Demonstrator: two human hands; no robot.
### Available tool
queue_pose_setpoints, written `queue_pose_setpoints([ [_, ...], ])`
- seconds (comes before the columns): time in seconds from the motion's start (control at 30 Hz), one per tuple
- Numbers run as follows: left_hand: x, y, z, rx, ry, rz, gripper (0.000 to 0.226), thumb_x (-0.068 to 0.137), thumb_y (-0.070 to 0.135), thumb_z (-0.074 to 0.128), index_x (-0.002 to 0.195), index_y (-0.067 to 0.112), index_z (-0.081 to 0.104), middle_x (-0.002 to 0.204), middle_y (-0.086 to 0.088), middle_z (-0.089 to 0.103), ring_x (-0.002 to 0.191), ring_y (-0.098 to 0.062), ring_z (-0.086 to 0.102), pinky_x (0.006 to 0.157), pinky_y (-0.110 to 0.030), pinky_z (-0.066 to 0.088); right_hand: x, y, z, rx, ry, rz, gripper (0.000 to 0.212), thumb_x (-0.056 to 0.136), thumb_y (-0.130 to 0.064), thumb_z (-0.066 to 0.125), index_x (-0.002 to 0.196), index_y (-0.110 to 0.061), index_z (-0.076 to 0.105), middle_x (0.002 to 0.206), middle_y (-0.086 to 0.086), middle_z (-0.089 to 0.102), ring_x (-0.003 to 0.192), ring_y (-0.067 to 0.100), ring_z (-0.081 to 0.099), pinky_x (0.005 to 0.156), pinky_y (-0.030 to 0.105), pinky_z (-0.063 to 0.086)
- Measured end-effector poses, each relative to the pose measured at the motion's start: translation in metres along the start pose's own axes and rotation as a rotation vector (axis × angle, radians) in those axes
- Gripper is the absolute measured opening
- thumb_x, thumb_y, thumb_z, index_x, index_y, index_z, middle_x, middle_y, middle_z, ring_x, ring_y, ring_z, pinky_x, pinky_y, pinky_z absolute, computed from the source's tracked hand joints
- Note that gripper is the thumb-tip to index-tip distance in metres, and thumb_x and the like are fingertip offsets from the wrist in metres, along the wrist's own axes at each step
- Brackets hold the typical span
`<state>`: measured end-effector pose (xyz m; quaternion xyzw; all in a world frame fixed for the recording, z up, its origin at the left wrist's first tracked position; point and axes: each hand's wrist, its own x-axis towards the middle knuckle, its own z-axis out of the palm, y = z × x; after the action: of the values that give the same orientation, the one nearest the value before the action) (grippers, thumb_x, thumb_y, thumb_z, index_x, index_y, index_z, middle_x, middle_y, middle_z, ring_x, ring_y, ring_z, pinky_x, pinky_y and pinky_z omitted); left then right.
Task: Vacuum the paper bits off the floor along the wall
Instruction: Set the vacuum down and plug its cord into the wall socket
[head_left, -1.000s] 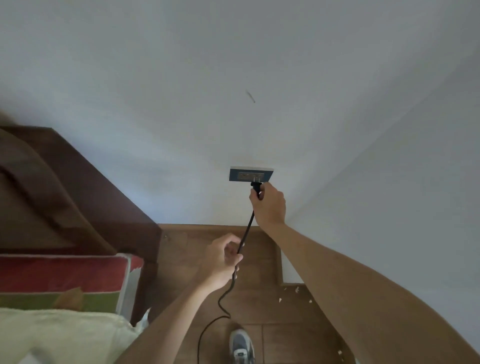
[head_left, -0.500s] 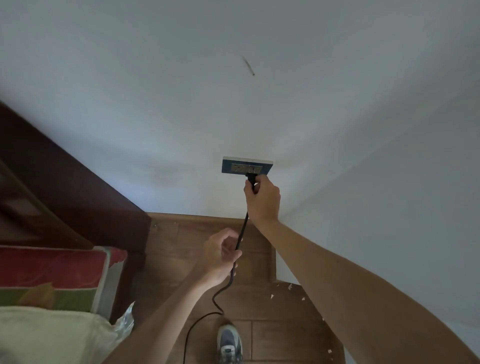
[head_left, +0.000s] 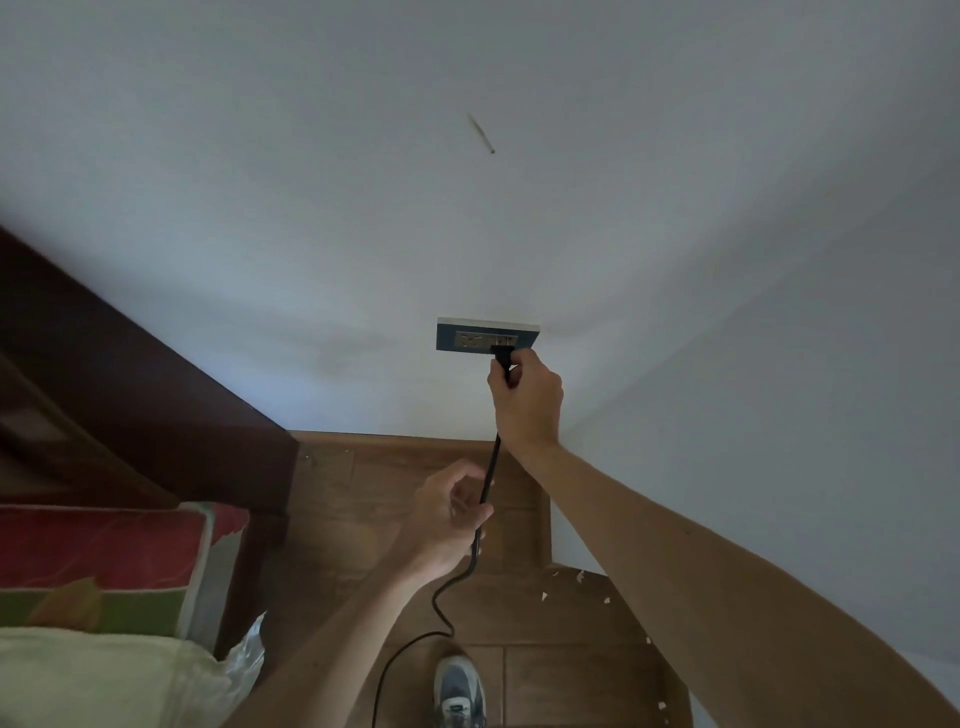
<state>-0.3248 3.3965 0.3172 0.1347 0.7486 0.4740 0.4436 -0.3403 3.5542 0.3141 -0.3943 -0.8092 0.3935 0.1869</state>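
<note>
Right hand clamped on plug at wall socket; left hand gripping cord below.

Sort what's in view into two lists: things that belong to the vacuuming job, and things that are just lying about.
For the job:
right hand on the black plug
wall socket
left hand holding the power cord
paper bits on the floor

Just there:
red and green cushion
dark wooden furniture
plastic bag
shoe

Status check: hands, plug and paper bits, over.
Right hand shut on plug at wall socket. Left hand shut on cord. Paper bits on floor by wall, unvacuumed. No vacuum in view; nothing blocking.
</note>
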Motion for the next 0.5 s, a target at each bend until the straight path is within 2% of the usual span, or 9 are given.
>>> queue_pose_setpoints([
  [0.1,0.0,0.0,0.001,-0.003,-0.002,0.005,0.022,0.089,0.005,0.067,0.099,0.024,0.061,0.08,-0.006,0.061,0.075,-0.031,0.069,0.063,-0.049,0.062,0.001,0.0,0.001,0.015,-0.013,0.0,0.013,0.096,-0.014,0.059,0.097,-0.002,0.063,0.065,0.002,0.06,0.049,0.009,0.048,0.05,0.02,0.037],
  [0.27,0.004,-0.003,0.001,-0.006,0.0,0.018,0.022,0.089,0.006,0.067,0.098,0.025,0.061,0.08,-0.007,0.062,0.075,-0.032,0.069,0.063,-0.048,0.062,0.008,-0.003,0.004,0.047,0.009,0.011,0.015,0.094,-0.013,0.062,0.084,-0.003,0.057,0.067,0.002,0.058,0.05,0.007,0.045,0.049,0.019,0.036],
  [0.4,0.007,-0.006,0.001,-0.021,0.001,0.028,0.024,0.089,0.004,0.067,0.096,0.026,0.061,0.08,-0.007,0.06,0.071,-0.028,0.068,0.062,-0.047,0.062,0.011,-0.001,0.005,0.079,0.005,0.0,0.018,0.092,-0.01,0.062,0.077,-0.003,0.054,0.06,-0.006,0.05,0.049,0.008,0.042,0.049,0.024,0.039],
  [0.5,0.008,-0.007,0.001,-0.048,-0.001,0.029,0.024,0.088,0.002,0.067,0.096,0.024,0.062,0.078,-0.006,0.059,0.067,-0.02,0.065,0.062,-0.046,0.062,0.011,0.0,0.005,0.085,0.001,-0.007,0.022,0.092,-0.009,0.062,0.074,-0.007,0.05,0.056,-0.01,0.046,0.046,0.007,0.039,0.047,0.015,0.033],
])
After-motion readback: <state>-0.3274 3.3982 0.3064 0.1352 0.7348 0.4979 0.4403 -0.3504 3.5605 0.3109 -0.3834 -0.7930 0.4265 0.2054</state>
